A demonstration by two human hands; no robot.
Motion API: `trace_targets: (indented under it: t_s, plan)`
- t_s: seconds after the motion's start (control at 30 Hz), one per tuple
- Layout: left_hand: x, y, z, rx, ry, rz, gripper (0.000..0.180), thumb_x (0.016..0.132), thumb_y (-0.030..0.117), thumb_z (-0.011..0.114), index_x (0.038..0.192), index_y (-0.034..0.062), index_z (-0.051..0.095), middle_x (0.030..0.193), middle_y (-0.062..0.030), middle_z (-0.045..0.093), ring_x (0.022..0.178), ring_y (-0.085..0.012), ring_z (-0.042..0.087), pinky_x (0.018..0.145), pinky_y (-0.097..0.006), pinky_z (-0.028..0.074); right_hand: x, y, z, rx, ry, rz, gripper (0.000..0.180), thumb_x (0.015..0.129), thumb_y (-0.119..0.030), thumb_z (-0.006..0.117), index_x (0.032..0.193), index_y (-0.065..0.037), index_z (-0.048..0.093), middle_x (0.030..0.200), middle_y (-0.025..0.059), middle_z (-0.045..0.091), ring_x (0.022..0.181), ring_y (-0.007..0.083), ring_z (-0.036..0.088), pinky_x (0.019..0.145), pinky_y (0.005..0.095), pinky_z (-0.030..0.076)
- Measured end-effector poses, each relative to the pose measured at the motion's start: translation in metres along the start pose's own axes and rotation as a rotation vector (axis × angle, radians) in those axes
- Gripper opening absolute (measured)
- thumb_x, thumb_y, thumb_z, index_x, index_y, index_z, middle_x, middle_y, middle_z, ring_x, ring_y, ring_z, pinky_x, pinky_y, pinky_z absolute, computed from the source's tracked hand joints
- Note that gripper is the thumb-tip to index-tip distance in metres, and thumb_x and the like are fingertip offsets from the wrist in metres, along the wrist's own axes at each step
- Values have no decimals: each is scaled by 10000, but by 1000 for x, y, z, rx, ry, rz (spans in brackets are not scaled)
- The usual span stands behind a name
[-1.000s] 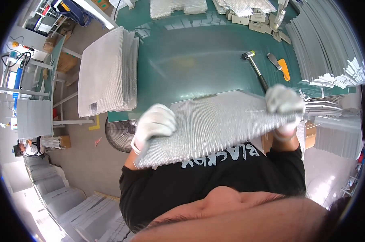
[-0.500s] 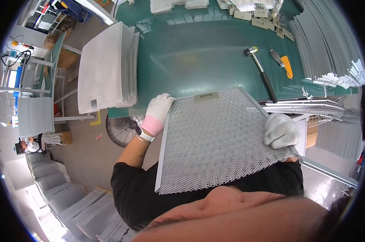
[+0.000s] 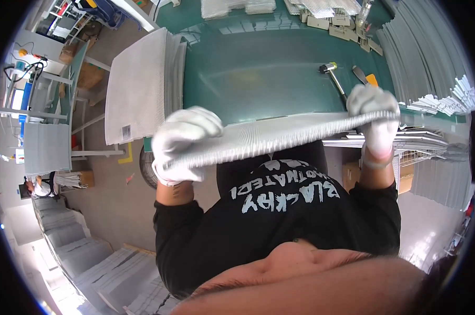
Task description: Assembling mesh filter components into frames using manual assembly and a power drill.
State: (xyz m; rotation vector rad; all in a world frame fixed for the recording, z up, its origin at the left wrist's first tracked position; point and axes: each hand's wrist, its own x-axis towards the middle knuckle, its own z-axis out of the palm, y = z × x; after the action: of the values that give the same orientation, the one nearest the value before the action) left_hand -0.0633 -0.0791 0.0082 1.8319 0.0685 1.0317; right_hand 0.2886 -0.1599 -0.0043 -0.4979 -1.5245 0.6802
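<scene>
A silver metal mesh filter panel (image 3: 279, 137) is held between my gloved hands at the near edge of the green table. It is tipped so that I see it nearly edge-on, with its ridged mesh edge toward me. My left hand (image 3: 187, 134) is closed round its left end, and my right hand (image 3: 375, 105) grips the right end, slightly higher. Close beyond my right hand lies a mallet (image 3: 329, 68), its handle partly hidden. Most of the panel's face is out of sight.
A stack of mesh sheets (image 3: 137, 86) stands on the left of the green table (image 3: 248, 73). An orange-handled scraper (image 3: 372, 80) lies near the mallet. Metal latch plates (image 3: 346, 32) are heaped at the far right, beside stacked frame strips (image 3: 416, 52). A fan (image 3: 148, 168) stands below left.
The panel has swung from face-up to nearly edge-on and lifted away from my body. Both hands have changed position along it; the right has moved farther up over the table.
</scene>
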Motion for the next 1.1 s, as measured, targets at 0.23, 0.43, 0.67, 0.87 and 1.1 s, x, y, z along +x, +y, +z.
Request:
trace_targets:
  t_s: [0.23, 0.43, 0.67, 0.87, 1.1]
  plan:
    - [8, -28, -3, 183, 608, 306, 186, 892, 173, 692, 927, 38, 568, 784, -75, 580, 706, -216, 565, 642, -367, 458, 24, 25, 5, -16, 132, 97, 71, 929, -76, 561, 950, -10, 574, 970, 135, 634, 874, 170, 571, 809, 307, 459]
    - [16, -37, 11, 268, 695, 145, 157, 863, -38, 478, 1007, 27, 479, 927, -117, 562, 854, -184, 536, 812, -300, 430, 35, 21, 35, -292, 606, 63, 724, 830, 95, 583, 1456, -26, 240, 1097, 101, 562, 945, 139, 575, 857, 264, 479]
    - [19, -44, 14, 161, 628, 131, 103, 925, -1, 520, 954, 70, 452, 867, -31, 476, 855, -115, 451, 801, -262, 377, 52, -8, -6, -564, 342, 79, 779, 812, -7, 675, 1481, -26, 275, 1010, 134, 620, 908, 152, 623, 786, 289, 515]
    - [26, -51, 14, 103, 716, 137, 141, 901, -6, 546, 1033, 28, 508, 931, -32, 541, 810, -70, 455, 745, -218, 387, 88, -58, -21, -1290, -381, -25, 515, 820, -163, 690, 1308, -53, 568, 868, 131, 624, 733, 309, 594, 679, 384, 483]
    - [17, -62, 0, 162, 670, 129, 443, 911, 4, 562, 1337, -7, 440, 1095, -33, 585, 758, -31, 464, 663, -169, 383, 121, -73, -12, -1189, -811, -263, 608, 785, -36, 594, 1378, -153, 529, 797, 97, 612, 691, 282, 593, 652, 381, 491]
